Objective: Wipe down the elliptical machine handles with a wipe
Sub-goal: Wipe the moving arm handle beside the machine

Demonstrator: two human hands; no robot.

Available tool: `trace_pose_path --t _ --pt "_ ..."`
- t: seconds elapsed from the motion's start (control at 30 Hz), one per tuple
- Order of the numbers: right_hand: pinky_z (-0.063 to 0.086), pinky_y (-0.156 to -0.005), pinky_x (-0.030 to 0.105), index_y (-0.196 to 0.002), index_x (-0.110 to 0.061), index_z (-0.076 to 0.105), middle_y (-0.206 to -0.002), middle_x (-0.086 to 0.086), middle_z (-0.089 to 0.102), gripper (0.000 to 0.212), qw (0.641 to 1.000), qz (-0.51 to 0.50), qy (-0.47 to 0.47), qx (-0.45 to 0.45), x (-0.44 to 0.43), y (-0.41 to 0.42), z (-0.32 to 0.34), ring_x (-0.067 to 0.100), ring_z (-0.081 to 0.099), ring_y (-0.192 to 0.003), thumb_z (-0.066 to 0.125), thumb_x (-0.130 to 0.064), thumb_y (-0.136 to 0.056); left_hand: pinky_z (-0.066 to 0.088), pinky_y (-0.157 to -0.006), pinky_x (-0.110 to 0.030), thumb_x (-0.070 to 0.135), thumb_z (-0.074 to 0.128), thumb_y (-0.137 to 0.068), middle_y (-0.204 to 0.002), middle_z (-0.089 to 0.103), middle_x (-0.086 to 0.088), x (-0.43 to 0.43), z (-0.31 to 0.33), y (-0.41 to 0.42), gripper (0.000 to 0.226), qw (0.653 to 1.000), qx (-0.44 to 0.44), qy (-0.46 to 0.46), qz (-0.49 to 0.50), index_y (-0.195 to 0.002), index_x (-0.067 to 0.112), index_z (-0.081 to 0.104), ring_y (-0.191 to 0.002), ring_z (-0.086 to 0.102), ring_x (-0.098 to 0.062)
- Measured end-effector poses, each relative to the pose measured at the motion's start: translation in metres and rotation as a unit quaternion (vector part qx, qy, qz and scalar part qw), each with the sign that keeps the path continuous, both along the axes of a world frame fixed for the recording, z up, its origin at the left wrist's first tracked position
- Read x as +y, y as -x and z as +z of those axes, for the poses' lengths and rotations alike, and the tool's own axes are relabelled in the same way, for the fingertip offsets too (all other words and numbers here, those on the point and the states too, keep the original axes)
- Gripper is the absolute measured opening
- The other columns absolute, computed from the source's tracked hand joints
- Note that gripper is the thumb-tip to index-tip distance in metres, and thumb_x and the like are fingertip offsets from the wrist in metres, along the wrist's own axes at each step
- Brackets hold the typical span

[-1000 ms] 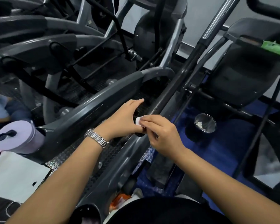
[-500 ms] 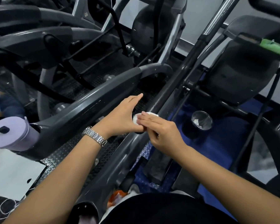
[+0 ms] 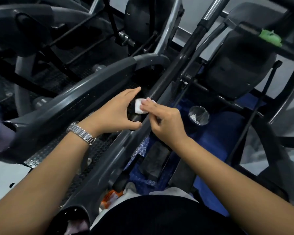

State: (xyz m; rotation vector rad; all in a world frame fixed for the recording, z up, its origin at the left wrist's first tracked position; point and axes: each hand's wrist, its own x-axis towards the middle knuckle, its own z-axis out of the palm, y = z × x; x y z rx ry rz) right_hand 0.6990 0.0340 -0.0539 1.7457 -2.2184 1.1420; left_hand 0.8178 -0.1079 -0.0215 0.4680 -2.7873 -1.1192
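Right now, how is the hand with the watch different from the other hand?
The left hand has a silver watch at its wrist; the right hand has a bare wrist. The right hand pinches the white wipe with its fingertips; the left hand has straight fingers and a spread thumb, and does not grip the wipe. Both are beside the dark handle.

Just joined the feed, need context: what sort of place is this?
Most likely a gym. Several dark elliptical machines stand side by side with long handle bars, on studded rubber flooring; the right hand pinches a small white wipe beside one bar.
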Motion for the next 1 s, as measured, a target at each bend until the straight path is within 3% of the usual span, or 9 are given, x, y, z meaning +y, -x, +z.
trace_pose_path --t 0.2,0.37,0.53,0.73,0.9,1.0 --pt "0.048 -0.101 0.036 -0.109 -0.002 0.070 -0.121 0.011 0.066 0.032 0.998 0.062 -0.002 0.010 0.012 -0.019 -0.004 0.021 0.058 -0.119 0.050 0.003 -0.085 0.021 -0.101 -0.008 0.021 0.073 -0.070 -0.151 0.026 0.009 0.002 0.002 0.001 0.096 1.000 0.005 -0.020 0.002 -0.150 0.019 0.019 -0.136 0.025 0.000" --pt "0.051 -0.096 0.040 -0.105 -0.002 0.072 -0.115 0.011 0.069 0.032 1.000 -0.023 0.003 -0.009 -0.007 0.007 -0.001 0.023 0.061 -0.115 0.048 -0.001 -0.084 0.020 -0.105 -0.012 0.030 0.077 -0.070 -0.152 0.023 0.011 -0.002 0.000 0.002 0.102 1.000 0.000 -0.013 0.000 -0.151 0.021 0.015 -0.137 0.023 0.000" --pt "0.044 -0.105 0.035 -0.111 -0.002 0.069 -0.122 0.011 0.065 0.033 0.999 0.050 -0.010 -0.009 0.009 -0.019 -0.006 0.021 0.056 -0.122 0.046 -0.001 -0.086 0.023 -0.103 -0.011 0.023 0.075 -0.070 -0.150 0.026 0.011 0.000 0.001 0.001 0.100 1.000 0.001 -0.022 -0.001 -0.150 0.020 0.016 -0.132 0.025 0.004" --pt "0.050 -0.098 0.043 -0.102 -0.002 0.073 -0.114 0.011 0.069 0.031 0.999 -0.034 -0.016 -0.032 -0.010 0.003 0.002 0.022 0.060 -0.117 0.047 0.000 -0.084 0.023 -0.104 -0.013 0.031 0.077 -0.071 -0.152 0.022 0.014 -0.002 -0.002 0.001 0.104 1.000 -0.004 -0.028 -0.002 -0.151 0.024 0.012 -0.136 0.024 0.001" --pt "0.040 -0.109 0.037 -0.110 -0.004 0.069 -0.123 0.008 0.065 0.033 0.997 0.063 -0.038 -0.008 0.008 -0.022 -0.002 0.020 0.053 -0.126 0.046 0.002 -0.087 0.023 -0.097 -0.006 0.022 0.076 -0.071 -0.151 0.023 0.012 -0.002 0.000 0.001 0.104 0.999 -0.001 -0.034 -0.001 -0.151 0.022 0.011 -0.134 0.025 0.002" --pt "0.045 -0.104 0.040 -0.109 -0.002 0.070 -0.121 0.009 0.066 0.035 0.999 0.025 -0.022 -0.031 0.006 -0.002 -0.002 0.020 0.055 -0.123 0.044 0.001 -0.086 0.029 -0.096 -0.013 0.030 0.078 -0.070 -0.152 0.021 0.013 -0.003 -0.001 0.001 0.107 1.000 -0.003 -0.029 0.000 -0.151 0.024 0.009 -0.128 0.033 -0.001"
